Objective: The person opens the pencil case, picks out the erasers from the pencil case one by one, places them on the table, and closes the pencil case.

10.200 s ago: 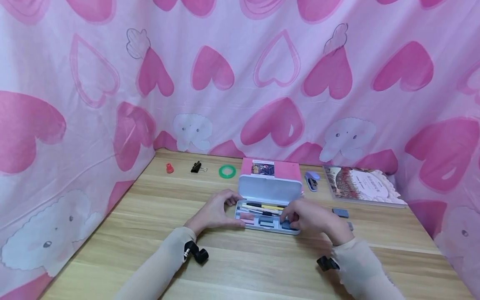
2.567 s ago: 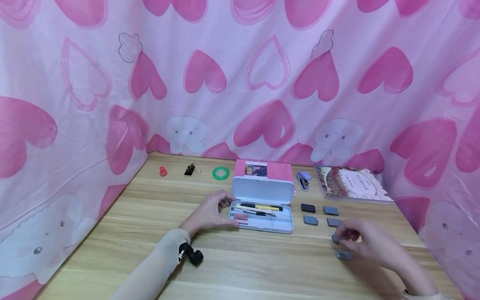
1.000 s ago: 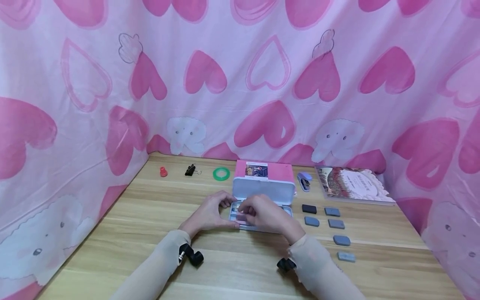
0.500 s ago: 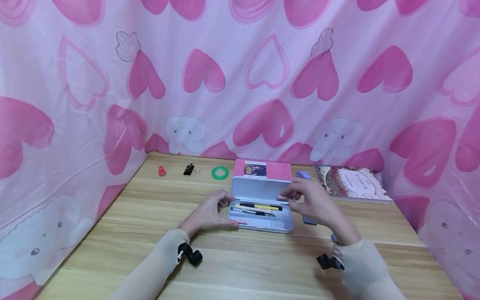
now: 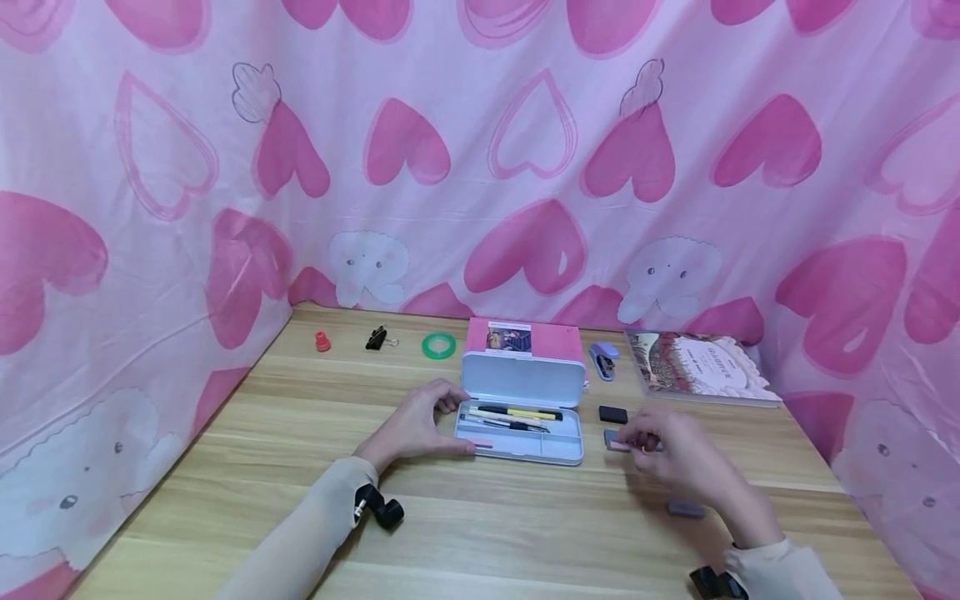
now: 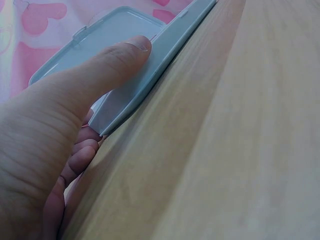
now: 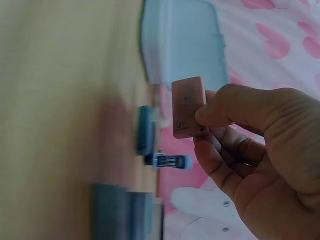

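Note:
An open pale-blue pencil case sits mid-table, holding several pens and pencils and one thin pink piece in its front left compartment. My left hand grips the case's left end, thumb on the front rim and fingers behind; the left wrist view shows the thumb pressing on the edge. To the right of the case, my right hand pinches a pink eraser between thumb and fingers, above the table. Below it, a blue-grey eraser is partly covered.
A black eraser and a grey eraser lie right of the case; the right hand hides others. Along the back are a red piece, binder clip, green tape roll, pink box, purple stapler and book.
Grey and dark erasers have left the case for the table at right. The right hand then reached into the case, took out a pink eraser and carried it right. The left hand kept its grip.

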Demonstrator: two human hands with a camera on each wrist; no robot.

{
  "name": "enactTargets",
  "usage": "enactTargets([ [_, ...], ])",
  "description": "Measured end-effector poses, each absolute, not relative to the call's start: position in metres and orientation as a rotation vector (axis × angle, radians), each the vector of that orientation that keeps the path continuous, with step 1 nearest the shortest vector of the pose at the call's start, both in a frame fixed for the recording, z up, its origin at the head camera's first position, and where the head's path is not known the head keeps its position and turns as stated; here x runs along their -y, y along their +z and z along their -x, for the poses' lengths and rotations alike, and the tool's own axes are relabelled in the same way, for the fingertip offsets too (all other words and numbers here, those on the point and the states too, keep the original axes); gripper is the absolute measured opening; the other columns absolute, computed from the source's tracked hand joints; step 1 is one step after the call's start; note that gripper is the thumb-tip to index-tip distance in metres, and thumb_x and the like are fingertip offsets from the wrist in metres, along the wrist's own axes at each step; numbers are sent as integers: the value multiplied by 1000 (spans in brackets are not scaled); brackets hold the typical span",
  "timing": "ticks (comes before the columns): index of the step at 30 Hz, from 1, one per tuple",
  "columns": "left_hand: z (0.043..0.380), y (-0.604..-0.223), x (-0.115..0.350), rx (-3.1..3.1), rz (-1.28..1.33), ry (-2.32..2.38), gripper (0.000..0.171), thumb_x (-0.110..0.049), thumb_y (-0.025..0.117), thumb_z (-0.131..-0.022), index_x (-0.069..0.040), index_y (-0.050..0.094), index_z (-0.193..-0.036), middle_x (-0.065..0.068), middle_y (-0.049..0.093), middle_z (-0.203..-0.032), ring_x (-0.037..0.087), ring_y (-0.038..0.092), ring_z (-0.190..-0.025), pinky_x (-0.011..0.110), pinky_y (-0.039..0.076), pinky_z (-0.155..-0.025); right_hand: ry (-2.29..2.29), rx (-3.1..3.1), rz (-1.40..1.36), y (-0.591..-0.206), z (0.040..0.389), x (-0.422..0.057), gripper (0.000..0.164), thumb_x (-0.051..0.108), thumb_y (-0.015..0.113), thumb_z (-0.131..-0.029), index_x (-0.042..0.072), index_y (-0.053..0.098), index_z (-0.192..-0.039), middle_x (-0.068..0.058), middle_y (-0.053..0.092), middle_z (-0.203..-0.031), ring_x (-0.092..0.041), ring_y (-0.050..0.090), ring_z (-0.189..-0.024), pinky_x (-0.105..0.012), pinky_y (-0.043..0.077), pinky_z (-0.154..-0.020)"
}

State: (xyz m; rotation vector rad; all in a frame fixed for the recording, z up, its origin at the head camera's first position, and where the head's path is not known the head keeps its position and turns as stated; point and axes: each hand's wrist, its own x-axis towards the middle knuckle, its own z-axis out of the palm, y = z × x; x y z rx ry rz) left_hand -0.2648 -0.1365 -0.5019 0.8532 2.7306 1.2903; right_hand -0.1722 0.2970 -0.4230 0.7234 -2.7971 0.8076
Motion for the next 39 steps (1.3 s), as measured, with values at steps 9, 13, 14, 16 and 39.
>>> enactTargets([
  [9,265,-504,136,-2747,-856,1282,86,-64,104,-66,-23,72,-134,-13,67,-120,10,62,-108,35,58,-99,769,2938,-651,-446,169,-302,34,-5,88,-85,26,81,-98,13,62,-89,-7,55,-79,-24,50,-66],
  [13,265,-503,137,-2747,-852,1282,86,-63,104,-66,-23,72,-135,-13,67,-120,10,62,-109,35,58,-100,775,2989,-691,-445,168,-302,31,-1,90,-87,27,80,-96,13,64,-89,-6,57,-78,-24,52,-66],
  [14,265,-503,137,-2747,-852,1282,86,-63,104,-66,-23,72,-135,-13,67,-120,10,62,-109,35,58,-100,776,3001,-705,-444,168,-302,29,2,91,-88,27,80,-96,13,65,-89,-5,58,-77,-24,52,-66],
  [16,265,-504,138,-2748,-852,1280,86,-63,104,-66,-22,72,-135,-13,67,-120,10,62,-109,35,58,-100,790,3022,-728,-442,170,-302,24,8,92,-90,27,80,-96,13,66,-88,-4,58,-76,-24,53,-66],
  [39,264,-500,137,-2734,-883,1287,84,-60,105,-67,-22,73,-134,-11,67,-120,11,62,-109,34,58,-100,994,2861,-1047,-402,221,-172,21,5,81,-101,12,82,-121,-5,80,-114,-10,73,-100,-40,66,-95],
])
